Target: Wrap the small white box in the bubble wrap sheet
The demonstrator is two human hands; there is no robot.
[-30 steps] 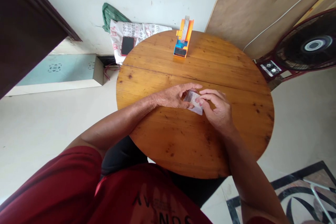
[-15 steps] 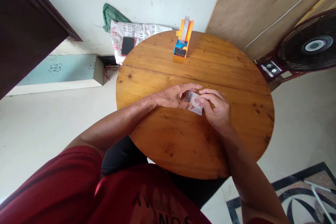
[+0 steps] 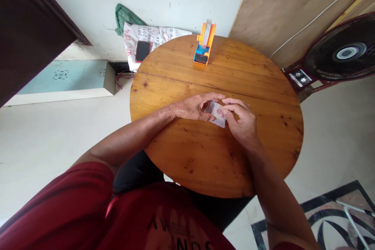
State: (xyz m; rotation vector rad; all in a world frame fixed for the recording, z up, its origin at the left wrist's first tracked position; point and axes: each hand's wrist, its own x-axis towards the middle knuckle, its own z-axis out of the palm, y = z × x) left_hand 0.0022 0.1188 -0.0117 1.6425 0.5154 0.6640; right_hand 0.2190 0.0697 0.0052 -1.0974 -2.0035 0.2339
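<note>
At frame centre, over the desk (image 3: 187,156), my left hand (image 3: 193,107) and right hand (image 3: 242,122) both grip a small translucent packet (image 3: 216,110). Tugging unevenly could tear its thin-looking film.

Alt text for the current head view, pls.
A person's bare left hand and right hand touch a small, red-marked pale piece over a round wooden table. An orange-and-blue tape dispenser stands near the table's far edge; a phone lies past the left edge, and a fan is at right.
</note>
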